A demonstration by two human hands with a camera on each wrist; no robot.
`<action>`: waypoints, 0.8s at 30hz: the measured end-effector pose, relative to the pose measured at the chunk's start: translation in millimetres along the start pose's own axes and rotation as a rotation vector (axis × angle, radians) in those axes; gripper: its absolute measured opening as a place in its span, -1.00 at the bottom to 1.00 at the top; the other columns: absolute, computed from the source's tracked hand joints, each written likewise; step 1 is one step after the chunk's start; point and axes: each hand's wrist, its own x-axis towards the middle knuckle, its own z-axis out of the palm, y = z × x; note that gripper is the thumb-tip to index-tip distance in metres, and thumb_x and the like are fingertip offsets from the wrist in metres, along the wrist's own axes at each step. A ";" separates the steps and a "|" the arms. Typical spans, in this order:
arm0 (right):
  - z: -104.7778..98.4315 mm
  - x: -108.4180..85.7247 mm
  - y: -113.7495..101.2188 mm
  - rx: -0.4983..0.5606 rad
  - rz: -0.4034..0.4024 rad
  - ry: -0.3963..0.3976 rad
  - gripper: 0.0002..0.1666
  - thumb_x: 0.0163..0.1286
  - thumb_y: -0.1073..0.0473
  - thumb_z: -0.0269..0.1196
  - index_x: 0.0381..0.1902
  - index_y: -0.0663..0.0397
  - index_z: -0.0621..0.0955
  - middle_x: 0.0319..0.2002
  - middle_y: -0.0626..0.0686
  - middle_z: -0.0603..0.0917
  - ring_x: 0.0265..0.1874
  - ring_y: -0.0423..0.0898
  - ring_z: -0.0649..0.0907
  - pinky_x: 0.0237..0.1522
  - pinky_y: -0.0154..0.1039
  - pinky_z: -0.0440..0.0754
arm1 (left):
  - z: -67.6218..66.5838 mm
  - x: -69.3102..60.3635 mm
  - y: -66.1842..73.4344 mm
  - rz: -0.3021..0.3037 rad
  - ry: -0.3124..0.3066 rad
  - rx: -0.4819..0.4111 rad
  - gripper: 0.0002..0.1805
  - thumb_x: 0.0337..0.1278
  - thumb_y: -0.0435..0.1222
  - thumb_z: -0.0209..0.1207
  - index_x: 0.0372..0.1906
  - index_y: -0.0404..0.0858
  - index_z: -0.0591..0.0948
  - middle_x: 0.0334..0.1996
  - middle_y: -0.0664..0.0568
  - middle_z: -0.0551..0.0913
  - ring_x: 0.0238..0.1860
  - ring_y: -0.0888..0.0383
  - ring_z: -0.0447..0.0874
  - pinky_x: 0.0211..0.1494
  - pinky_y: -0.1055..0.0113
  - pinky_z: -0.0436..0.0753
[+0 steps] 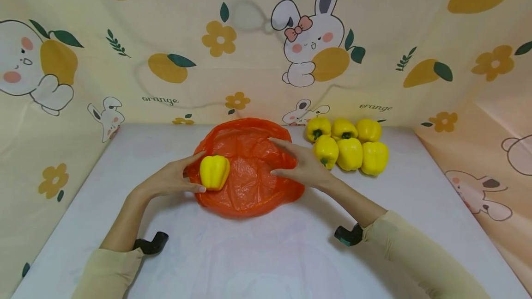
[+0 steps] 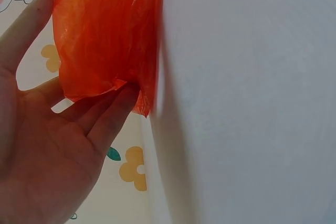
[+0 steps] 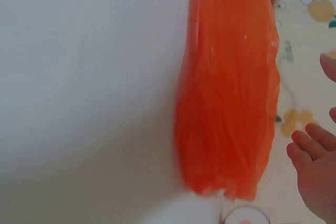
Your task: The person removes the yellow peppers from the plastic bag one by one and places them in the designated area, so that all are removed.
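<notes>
A red plastic bag (image 1: 249,183) lies spread open on the table, its rim forming a rough ring. Inside, by its left wall, sits one yellow bell pepper (image 1: 214,173). My left hand (image 1: 172,176) is at the bag's left side; in the left wrist view its fairly straight fingers (image 2: 113,116) touch the outside of the red plastic. Over the bag's right part, my right hand (image 1: 305,165) is spread with thumb and fingers apart, holding nothing. The right wrist view shows that hand (image 3: 320,177) apart from the bag's side (image 3: 228,93).
Several yellow bell peppers (image 1: 350,153) stand grouped in two rows at the back right of the white table (image 1: 249,262). Behind the table hangs a cream cloth (image 1: 249,72) printed with rabbits and oranges. Dark wrist-camera mounts (image 1: 154,243) sit by both sleeves.
</notes>
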 end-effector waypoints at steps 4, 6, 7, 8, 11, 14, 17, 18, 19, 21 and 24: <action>13.3 7.8 -2.5 -0.017 0.003 -0.015 -0.10 0.19 -0.10 0.48 0.46 -0.37 0.36 0.39 -0.08 0.44 0.36 0.03 0.43 0.23 0.17 0.50 | 0.7 0.8 -0.2 -0.004 -0.006 -0.006 0.16 -0.07 0.12 0.45 0.59 -0.06 0.08 0.49 -0.25 0.20 0.45 -0.26 0.15 0.31 -0.26 0.39; 20.2 11.7 -2.9 -0.026 -0.010 -0.025 -0.10 0.19 -0.09 0.47 0.46 -0.35 0.36 0.40 -0.09 0.44 0.36 0.01 0.42 0.26 0.15 0.49 | 1.3 1.4 -0.6 -0.006 -0.011 -0.007 0.16 -0.07 0.12 0.44 0.59 -0.06 0.08 0.49 -0.25 0.20 0.44 -0.26 0.16 0.31 -0.25 0.41; 23.7 13.8 -3.0 -0.029 -0.019 -0.030 -0.11 0.20 -0.08 0.47 0.45 -0.35 0.36 0.39 -0.10 0.44 0.36 -0.01 0.42 0.27 0.14 0.48 | 1.5 1.6 -0.9 -0.005 -0.014 -0.008 0.16 -0.07 0.12 0.44 0.59 -0.06 0.07 0.49 -0.25 0.20 0.44 -0.26 0.16 0.30 -0.24 0.41; 27.1 15.9 -3.2 -0.031 -0.027 -0.034 -0.11 0.20 -0.07 0.47 0.45 -0.33 0.37 0.39 -0.10 0.44 0.36 -0.01 0.43 0.28 0.14 0.47 | 1.6 2.0 -1.3 -0.003 -0.015 -0.007 0.16 -0.07 0.12 0.44 0.59 -0.06 0.07 0.49 -0.25 0.20 0.44 -0.26 0.17 0.30 -0.24 0.42; 36.8 22.9 -4.9 -0.047 -0.043 -0.047 -0.11 0.20 -0.06 0.47 0.46 -0.27 0.37 0.39 -0.09 0.45 0.35 -0.01 0.44 0.27 0.12 0.49 | 1.2 3.0 -1.5 0.001 -0.016 -0.004 0.16 -0.08 0.13 0.44 0.59 -0.07 0.08 0.49 -0.25 0.22 0.43 -0.25 0.18 0.30 -0.24 0.42; 46.2 30.3 -8.6 -0.046 -0.038 -0.069 -0.11 0.20 -0.04 0.48 0.45 -0.20 0.38 0.37 -0.02 0.47 0.32 0.04 0.46 0.24 0.13 0.51 | 0.3 4.4 -0.9 0.010 -0.015 0.003 0.16 -0.08 0.14 0.44 0.59 -0.08 0.09 0.48 -0.24 0.23 0.43 -0.25 0.19 0.31 -0.25 0.41; 56.3 37.2 -12.6 -0.048 -0.016 -0.114 -0.10 0.21 -0.07 0.47 0.46 -0.21 0.36 0.37 0.04 0.48 0.31 0.08 0.46 0.24 0.10 0.52 | -0.3 5.4 0.3 0.016 -0.017 0.006 0.16 -0.07 0.14 0.44 0.59 -0.08 0.09 0.48 -0.23 0.23 0.44 -0.24 0.19 0.32 -0.26 0.39; 59.7 39.4 -14.0 -0.049 -0.009 -0.132 -0.09 0.21 -0.07 0.46 0.47 -0.19 0.35 0.36 0.07 0.48 0.31 0.09 0.46 0.23 0.10 0.53 | -0.3 5.7 0.7 0.019 -0.019 0.005 0.15 -0.07 0.13 0.44 0.59 -0.09 0.09 0.48 -0.23 0.23 0.44 -0.24 0.19 0.32 -0.26 0.38; 63.1 41.6 -15.1 -0.052 -0.003 -0.149 -0.08 0.21 -0.08 0.46 0.48 -0.20 0.34 0.36 0.07 0.48 0.31 0.09 0.45 0.23 0.09 0.54 | -0.1 5.8 1.1 0.022 -0.021 0.003 0.15 -0.07 0.13 0.44 0.59 -0.09 0.09 0.49 -0.23 0.23 0.44 -0.25 0.19 0.33 -0.27 0.37; 68.9 46.1 -18.1 -0.065 0.020 -0.180 -0.06 0.21 -0.11 0.46 0.49 -0.23 0.32 0.36 0.05 0.48 0.32 0.07 0.45 0.22 0.04 0.56 | 0.2 5.9 1.4 0.027 -0.022 -0.001 0.15 -0.06 0.12 0.44 0.59 -0.09 0.09 0.49 -0.22 0.22 0.44 -0.25 0.18 0.33 -0.28 0.36; 76.2 52.9 -23.6 -0.094 0.045 -0.207 -0.04 0.19 -0.13 0.46 0.50 -0.25 0.31 0.36 -0.01 0.48 0.32 0.04 0.45 0.21 0.02 0.56 | 0.9 6.1 1.2 0.035 -0.023 -0.004 0.14 -0.05 0.10 0.44 0.59 -0.10 0.09 0.50 -0.21 0.21 0.45 -0.25 0.18 0.32 -0.28 0.37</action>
